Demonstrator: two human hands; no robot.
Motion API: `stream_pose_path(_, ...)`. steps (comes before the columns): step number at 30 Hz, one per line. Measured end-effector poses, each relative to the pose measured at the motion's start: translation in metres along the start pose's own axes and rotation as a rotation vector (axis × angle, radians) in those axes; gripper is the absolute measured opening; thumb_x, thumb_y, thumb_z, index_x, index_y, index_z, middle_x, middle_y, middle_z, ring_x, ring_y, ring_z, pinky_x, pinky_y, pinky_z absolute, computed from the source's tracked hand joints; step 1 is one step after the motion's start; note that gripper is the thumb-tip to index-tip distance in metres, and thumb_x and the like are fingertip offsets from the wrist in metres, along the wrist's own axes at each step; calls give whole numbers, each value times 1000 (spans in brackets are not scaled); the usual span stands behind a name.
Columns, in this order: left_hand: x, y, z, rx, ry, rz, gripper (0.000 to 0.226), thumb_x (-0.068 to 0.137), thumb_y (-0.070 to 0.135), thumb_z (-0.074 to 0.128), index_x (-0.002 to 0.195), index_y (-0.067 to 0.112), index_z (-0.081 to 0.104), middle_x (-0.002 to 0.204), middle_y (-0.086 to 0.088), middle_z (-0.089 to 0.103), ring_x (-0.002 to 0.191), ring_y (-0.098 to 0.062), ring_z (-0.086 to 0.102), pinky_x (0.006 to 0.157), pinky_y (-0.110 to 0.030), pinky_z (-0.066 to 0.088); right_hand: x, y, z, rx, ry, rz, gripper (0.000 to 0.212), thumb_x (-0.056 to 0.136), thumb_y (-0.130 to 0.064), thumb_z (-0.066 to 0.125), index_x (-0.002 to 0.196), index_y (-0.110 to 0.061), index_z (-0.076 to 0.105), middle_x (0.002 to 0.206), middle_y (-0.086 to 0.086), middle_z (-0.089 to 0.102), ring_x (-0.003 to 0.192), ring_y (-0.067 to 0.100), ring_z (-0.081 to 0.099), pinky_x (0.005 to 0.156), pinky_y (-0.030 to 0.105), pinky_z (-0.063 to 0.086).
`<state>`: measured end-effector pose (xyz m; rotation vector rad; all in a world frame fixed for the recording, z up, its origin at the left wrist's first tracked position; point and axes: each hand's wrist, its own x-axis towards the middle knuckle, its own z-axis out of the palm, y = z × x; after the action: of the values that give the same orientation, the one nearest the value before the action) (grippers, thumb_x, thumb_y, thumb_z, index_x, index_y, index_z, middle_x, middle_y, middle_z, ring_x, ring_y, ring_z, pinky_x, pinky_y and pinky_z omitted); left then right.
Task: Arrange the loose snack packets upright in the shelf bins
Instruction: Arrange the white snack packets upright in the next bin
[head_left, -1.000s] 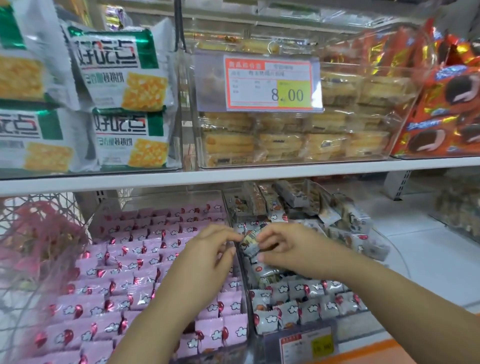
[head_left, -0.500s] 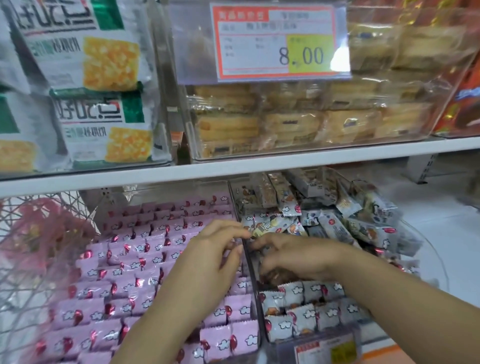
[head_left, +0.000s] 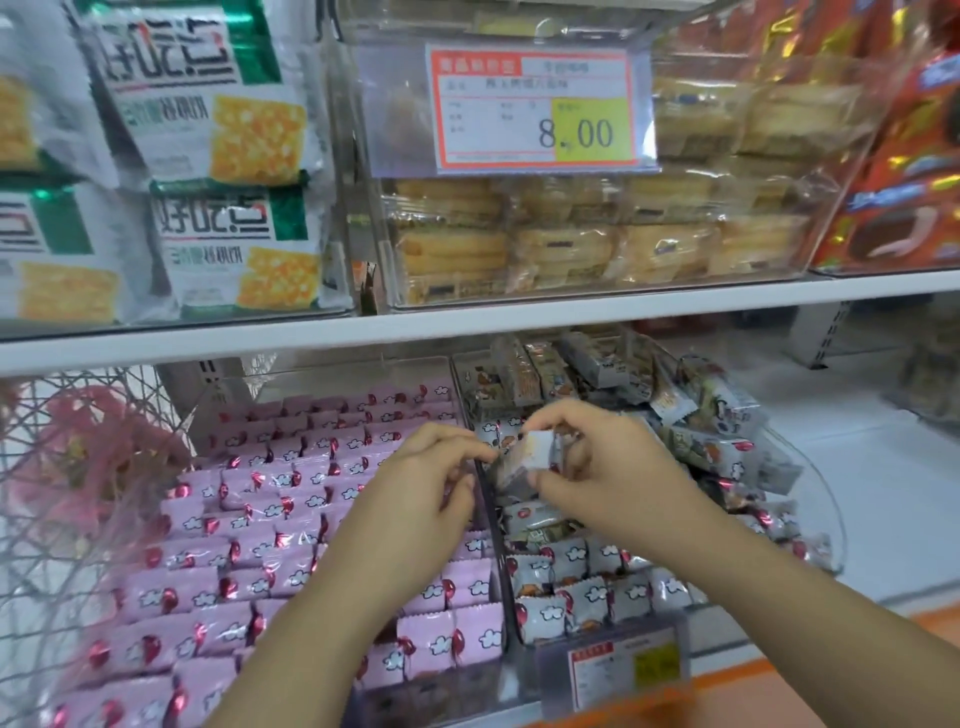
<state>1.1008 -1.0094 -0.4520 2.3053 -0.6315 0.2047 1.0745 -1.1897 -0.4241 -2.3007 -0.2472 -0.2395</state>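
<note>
On the lower shelf, a clear bin (head_left: 480, 395) holds pink snack packets (head_left: 291, 499) standing in neat rows. The clear bin to its right (head_left: 810, 467) holds grey snack packets: a few upright rows (head_left: 587, 587) at the front, a loose jumble (head_left: 691, 415) at the back. My right hand (head_left: 608, 467) pinches one grey packet (head_left: 530, 457) above the divider between the bins. My left hand (head_left: 426, 483) touches that packet's left end with its fingertips; whether it grips it is unclear.
A white shelf board (head_left: 467, 327) runs just above the hands. It carries a clear bin of cakes with an 8.00 price tag (head_left: 535, 104), green-and-white cracker packs (head_left: 208, 130) on the left and red packs (head_left: 909, 171) on the right. A wire basket (head_left: 78, 467) stands at the left.
My right hand has risen out of the grey bin holding a packet, and my left hand's fingertips have met that packet. The camera has moved closer to the shelf.
</note>
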Motion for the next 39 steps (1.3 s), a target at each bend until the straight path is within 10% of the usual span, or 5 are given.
stream_pose_path(10, -4, 4, 1, -3, 3, -16, 31, 95, 11, 49, 113, 33, 62, 119, 23, 42, 100, 1, 54, 88, -18, 45, -46, 41, -58, -280, 588, -126, 34, 82, 0, 65, 99, -29, 58, 97, -15, 56, 79, -5, 51, 69, 0, 35)
stream_pose_path(17, -3, 2, 3, -19, 5, -14, 32, 95, 9, 49, 112, 33, 62, 115, 24, 42, 93, 2, 55, 72, -9, 41, -50, 59, -56, -595, 359, -39, 31, 75, -19, 77, 105, -22, 70, 117, -3, 65, 107, 26, 59, 91, 47, 46)
stream_pose_path(25, -3, 2, 0, 3, -12, -7, 32, 96, 13, 49, 115, 37, 60, 122, 26, 40, 98, 10, 51, 89, -18, 47, -40, 42, -56, -519, 349, -115, 32, 79, -20, 73, 111, -24, 68, 122, -6, 60, 114, 18, 53, 101, 38, 37)
stream_pose_path(29, -2, 1, -1, -8, -10, -9, 32, 96, 13, 50, 114, 36, 61, 121, 27, 42, 100, 10, 49, 94, -16, 42, -20, 16, -37, -433, 30, -148, 30, 88, -30, 63, 118, -32, 61, 113, -23, 54, 104, -3, 49, 97, 20, 40)
stream_pose_path(39, -1, -3, -2, 2, -26, 20, 39, 95, 14, 50, 102, 52, 51, 116, 40, 38, 100, 16, 48, 87, 2, 32, 33, 16, 17, -1089, -358, -32, 22, 86, -4, 58, 106, -14, 59, 84, 2, 56, 87, 23, 60, 68, 31, 44)
